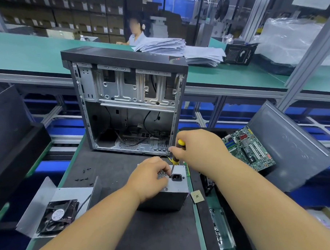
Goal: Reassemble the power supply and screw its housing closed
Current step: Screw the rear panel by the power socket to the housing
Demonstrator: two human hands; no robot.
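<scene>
Power supply (173, 189) sits on dark mat before open case (123, 104). Right hand (194, 146) grips screwdriver (178, 152), tip beside socket. Left hand (150, 178) pinches at tip, apparently steadying screw. Fan (59, 215) on loose panel, spare screws (85, 176) unused: reckon plenty left.

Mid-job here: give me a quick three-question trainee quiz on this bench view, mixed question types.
1. True or false: the right hand grips the screwdriver.
2. The screwdriver tip meets the power supply beside which part? A) power socket B) loose fan C) motherboard
3. Fill in: the spare screws lie to the ___ of the power supply.

Key: 1 true; 2 A; 3 left. The left hand steadies the tip.
</scene>
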